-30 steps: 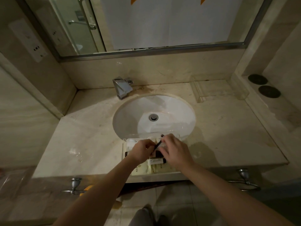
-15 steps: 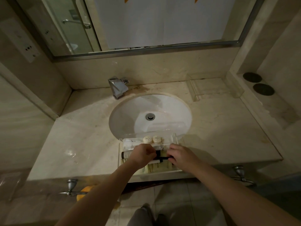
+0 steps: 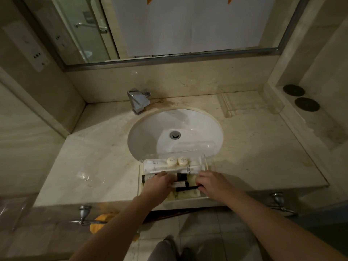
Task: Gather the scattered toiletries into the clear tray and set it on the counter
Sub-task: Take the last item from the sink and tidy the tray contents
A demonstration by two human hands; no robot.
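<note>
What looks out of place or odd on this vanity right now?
The clear tray of toiletries sits at the counter's front edge, its far end overhanging the sink basin rather than fully on stone. Brownish staining marks the counter behind the faucet. Nothing looks spilled or broken.

chrome faucet (image 3: 139, 101) behind white basin (image 3: 150, 132), drain (image 3: 175, 134) at centre; mirror (image 3: 188, 25) above; two dark discs (image 3: 300, 97) on right ledge; towel hooks (image 3: 84, 215) below
</note>
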